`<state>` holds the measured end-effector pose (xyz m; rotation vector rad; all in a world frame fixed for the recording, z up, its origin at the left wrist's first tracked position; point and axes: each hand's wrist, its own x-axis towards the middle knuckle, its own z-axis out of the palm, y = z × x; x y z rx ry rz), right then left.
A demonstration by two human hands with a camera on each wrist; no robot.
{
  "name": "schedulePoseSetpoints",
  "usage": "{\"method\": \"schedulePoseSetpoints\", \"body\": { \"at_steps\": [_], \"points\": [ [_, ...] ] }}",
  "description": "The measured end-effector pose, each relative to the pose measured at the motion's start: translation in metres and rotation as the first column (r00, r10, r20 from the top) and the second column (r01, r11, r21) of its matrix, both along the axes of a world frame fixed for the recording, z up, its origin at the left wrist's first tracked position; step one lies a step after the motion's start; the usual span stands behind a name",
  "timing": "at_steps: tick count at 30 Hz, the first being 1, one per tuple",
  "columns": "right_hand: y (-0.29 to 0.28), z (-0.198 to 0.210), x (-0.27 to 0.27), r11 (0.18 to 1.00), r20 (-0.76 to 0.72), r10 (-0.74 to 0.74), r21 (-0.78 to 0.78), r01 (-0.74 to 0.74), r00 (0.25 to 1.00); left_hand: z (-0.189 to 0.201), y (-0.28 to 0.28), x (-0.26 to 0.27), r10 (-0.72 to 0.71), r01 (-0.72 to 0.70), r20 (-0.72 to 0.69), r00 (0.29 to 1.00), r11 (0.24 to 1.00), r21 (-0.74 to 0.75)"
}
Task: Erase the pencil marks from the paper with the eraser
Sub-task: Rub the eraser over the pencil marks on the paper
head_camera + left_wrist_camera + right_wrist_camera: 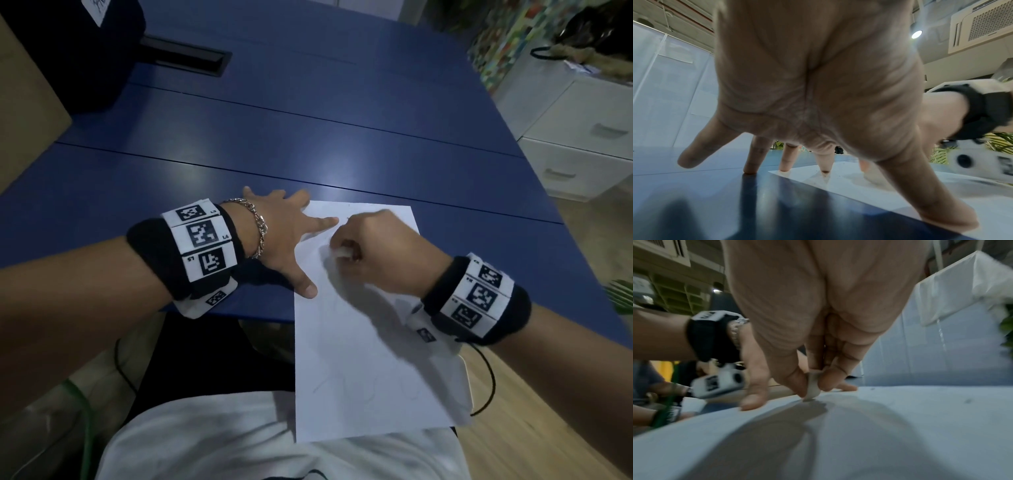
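A white sheet of paper [370, 342] lies on the blue table [308, 137], its near half hanging over the front edge above my lap. Faint pencil marks [370, 394] show near its lower end. My left hand [287, 236] is spread flat, with the index fingertip and thumb pressing the paper's left edge; the same hand [818, 97] shows splayed fingers in the left wrist view. My right hand [380, 250] pinches a small white eraser [340, 253] between thumb and fingers. The eraser [813, 390] has its tip down on the paper [900, 426] near the top.
A dark bag [85, 51] stands at the table's far left beside a black cable slot [191, 56]. White drawers [582, 147] stand to the right of the table. A black cord [486, 383] hangs from my right wristband.
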<state>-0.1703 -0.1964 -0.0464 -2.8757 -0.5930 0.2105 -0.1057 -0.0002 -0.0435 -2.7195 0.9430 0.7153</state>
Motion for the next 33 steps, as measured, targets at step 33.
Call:
{"method": "schedulePoseSetpoints", "body": {
  "at_steps": [33],
  "points": [
    [-0.042, 0.007, -0.004, 0.986, -0.014, -0.162, -0.038, 0.161, 0.987, 0.004, -0.008, 0.003, -0.035, 0.036, -0.006, 0.999, 0.999, 0.035]
  ]
}}
